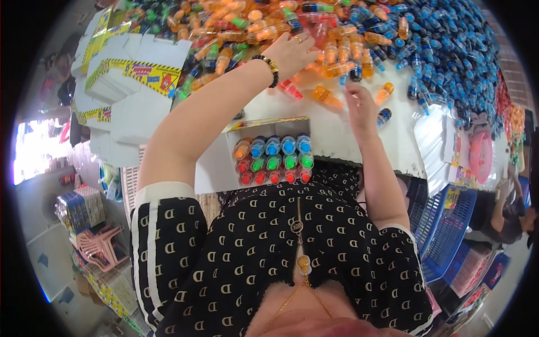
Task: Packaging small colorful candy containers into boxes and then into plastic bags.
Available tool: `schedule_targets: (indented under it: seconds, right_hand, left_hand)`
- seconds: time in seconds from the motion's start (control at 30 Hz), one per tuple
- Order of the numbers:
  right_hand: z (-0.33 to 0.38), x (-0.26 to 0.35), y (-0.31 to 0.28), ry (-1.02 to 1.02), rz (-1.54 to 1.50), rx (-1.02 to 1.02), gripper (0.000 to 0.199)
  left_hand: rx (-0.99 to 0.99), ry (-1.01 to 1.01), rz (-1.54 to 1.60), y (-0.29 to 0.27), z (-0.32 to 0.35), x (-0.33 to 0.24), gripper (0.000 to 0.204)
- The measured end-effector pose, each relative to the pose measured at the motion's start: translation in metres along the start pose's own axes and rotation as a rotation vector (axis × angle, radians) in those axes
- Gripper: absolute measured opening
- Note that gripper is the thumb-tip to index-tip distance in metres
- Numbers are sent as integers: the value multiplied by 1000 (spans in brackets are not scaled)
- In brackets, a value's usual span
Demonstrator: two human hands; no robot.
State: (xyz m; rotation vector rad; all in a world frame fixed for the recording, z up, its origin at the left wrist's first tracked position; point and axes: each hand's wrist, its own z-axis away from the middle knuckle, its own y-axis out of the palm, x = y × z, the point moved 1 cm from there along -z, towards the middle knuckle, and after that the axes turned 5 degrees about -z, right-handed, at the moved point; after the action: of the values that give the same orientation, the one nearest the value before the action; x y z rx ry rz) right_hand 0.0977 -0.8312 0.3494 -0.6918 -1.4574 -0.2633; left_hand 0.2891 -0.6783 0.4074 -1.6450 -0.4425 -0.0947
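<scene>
My left hand [292, 54] reaches over the pile of small plastic bottles, fingers stretched out and loosely apart beside orange bottles [338, 69]. My right hand [361, 109] is closed, its fingertips pinched near a light blue cap [343, 80]; whether it grips that bottle is hard to tell. Close to my body, an open white box [227, 127] holds rows of little bottles: an orange cap [242, 149] and blue caps [273, 147] at the back, green caps [273, 163] mostly in the middle, red caps [276, 177] in front. A red bottle [291, 89] lies between my hands and the box.
A heap of blue bottles [449, 62] fills the table's right side, with green ones [151, 25] far left. Folded white cartons [120, 90] stack on the left. Beside me are blue plastic crates [443, 224] and a pink stool [98, 247]. Another person [505, 216] is at the right.
</scene>
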Motion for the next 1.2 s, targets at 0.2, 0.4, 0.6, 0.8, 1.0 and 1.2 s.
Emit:
schedule_targets:
  seconds: [0.2, 0.4, 0.6, 0.8, 1.0, 1.2]
  right_hand:
    - [16, 2, -8, -509, 570, 157, 23]
    - [1, -7, -15, -249, 14, 33, 21]
    - [-40, -3, -95, 15, -694, -346, 18]
    - [-62, 19, -121, -455, 909, 249, 25]
    - [-96, 1, -108, -471, 979, 334, 25]
    - [-134, 43, -63, 45, 843, 223, 23]
  left_hand:
    - [-148, 96, 158, 3, -12, 5, 27]
    - [-73, -279, 575, -38, -41, -32, 27]
    - [117, -223, 379, -17, -55, -73, 44]
    - [263, -357, 453, 2, -64, -83, 38]
    - [230, -424, 486, 3, -63, -82, 31]
    - [271, -370, 360, 8, -69, -95, 26]
